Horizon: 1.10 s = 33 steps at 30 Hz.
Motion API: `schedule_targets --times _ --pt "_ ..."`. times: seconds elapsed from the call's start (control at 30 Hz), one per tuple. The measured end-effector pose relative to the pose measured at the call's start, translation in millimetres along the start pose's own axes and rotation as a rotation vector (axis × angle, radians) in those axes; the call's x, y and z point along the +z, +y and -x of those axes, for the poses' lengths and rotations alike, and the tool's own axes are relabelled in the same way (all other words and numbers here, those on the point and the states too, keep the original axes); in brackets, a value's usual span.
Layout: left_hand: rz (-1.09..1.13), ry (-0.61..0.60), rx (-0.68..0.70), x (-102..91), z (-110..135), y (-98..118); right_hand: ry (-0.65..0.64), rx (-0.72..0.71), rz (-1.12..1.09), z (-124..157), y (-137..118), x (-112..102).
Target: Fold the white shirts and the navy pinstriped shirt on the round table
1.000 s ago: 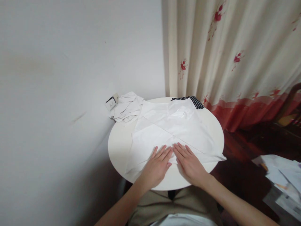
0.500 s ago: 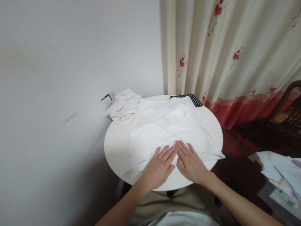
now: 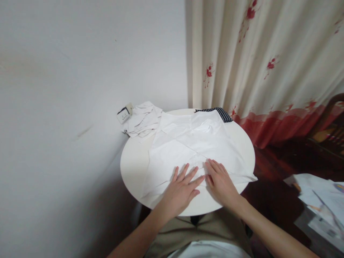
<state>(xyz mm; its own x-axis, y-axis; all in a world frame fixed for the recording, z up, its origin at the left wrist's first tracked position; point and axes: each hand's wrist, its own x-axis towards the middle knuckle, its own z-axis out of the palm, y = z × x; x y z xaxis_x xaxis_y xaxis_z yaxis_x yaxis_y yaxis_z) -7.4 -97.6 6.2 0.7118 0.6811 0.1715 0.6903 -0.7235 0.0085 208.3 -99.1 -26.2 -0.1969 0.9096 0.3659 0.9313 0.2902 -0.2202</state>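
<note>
A white garment [image 3: 185,139] lies spread over a round white table [image 3: 131,168], with a diagonal fold line and some wrinkles across it. Its right corner hangs just past the table's edge. My left hand [image 3: 180,190] rests palm down on the near part of the garment, fingers spread. Beside it, my right hand [image 3: 221,182] also touches the garment, its fingers close together and slightly bent, the thumb apart from them. Neither hand visibly grips the fabric.
Crumpled white cloth [image 3: 143,120] sits at the table's back left, by a socket adapter [image 3: 123,115] at the wall. A black-and-white striped cloth [image 3: 224,115] lies at the back edge, near a curtain [image 3: 228,53]. White bags or papers [image 3: 319,193] are at lower right.
My left hand's fingers have spread apart. My right hand has shifted slightly right, away from the left, and its fingers have bent and drawn together. The garment looks nearly unchanged.
</note>
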Motion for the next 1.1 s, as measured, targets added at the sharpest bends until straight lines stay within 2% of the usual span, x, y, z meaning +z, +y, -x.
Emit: schedule_targets --times 0.2,0.33,0.47,0.63,0.77,0.9,1.0,1.1 --pt "0.009 -0.008 0.007 3.1 -2.4 -6.6 0.046 -0.008 -0.042 -5.2 2.9 -7.6" --pt "0.042 -0.003 0.029 5.0 -2.3 -10.7 0.089 -0.073 -0.092 -5.7 -2.7 -7.4" --pt "0.017 0.019 0.033 6.2 -3.9 -8.9 0.032 -0.148 -0.092 -3.4 -15.5 -1.0" --pt "0.044 0.107 -0.005 0.1 -1.7 -1.9 -0.056 -0.077 0.013 -1.7 -21.4 3.3" --pt "0.111 0.037 0.108 -5.1 7.2 2.5 -0.095 0.016 0.056 -4.5 -20.1 4.1" --pt "0.104 -0.023 0.095 -5.0 11.7 4.1 -0.068 0.035 0.059 -6.5 -20.4 6.5" --pt "0.104 -0.036 0.098 -4.1 10.8 3.2 -0.002 -0.064 0.038 -5.0 -21.6 7.0" --pt "0.101 -0.029 0.107 -3.0 10.7 1.2 -0.017 -0.237 -0.019 -2.2 -21.5 3.1"
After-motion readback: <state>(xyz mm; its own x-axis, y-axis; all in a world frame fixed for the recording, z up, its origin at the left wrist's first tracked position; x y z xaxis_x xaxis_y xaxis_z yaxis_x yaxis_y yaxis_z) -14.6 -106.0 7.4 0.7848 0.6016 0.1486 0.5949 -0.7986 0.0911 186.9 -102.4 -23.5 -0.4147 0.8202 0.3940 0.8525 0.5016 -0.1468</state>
